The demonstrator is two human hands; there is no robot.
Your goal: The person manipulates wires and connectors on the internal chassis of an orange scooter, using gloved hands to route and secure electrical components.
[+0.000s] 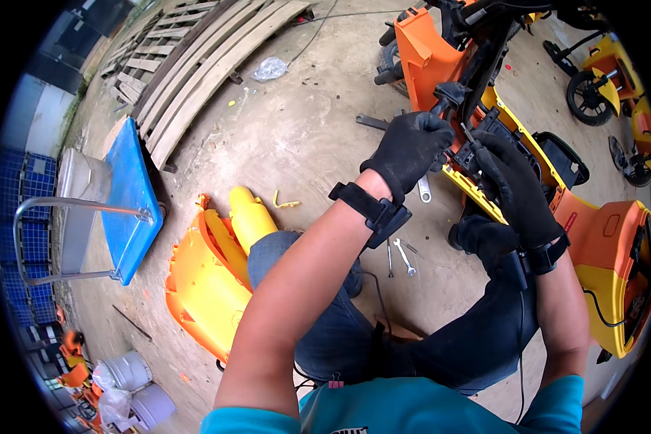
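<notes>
In black gloves, both my hands work at the frame of an orange, yellow and black scooter (428, 58). My left hand (412, 150) has its fingers curled closed beside the black steering column (448, 94); what they hold is hidden. My right hand (512, 189) is closed round a slim dark tool or part (469, 136), too small to name surely, just above a black bracket (464, 155) inside the yellow body edge (469, 194). A ring spanner (424, 189) lies just below my left hand; an open-ended spanner (405, 257) and a thin tool (389, 259) lie farther back on the floor.
Loose orange and yellow body panels (202, 289) lie beside my left knee. A blue trolley (130, 206), wooden pallets (195, 65), a plastic bag (270, 69) and buckets (123, 375) are at the left. Several more scooters (604, 98) stand at the right.
</notes>
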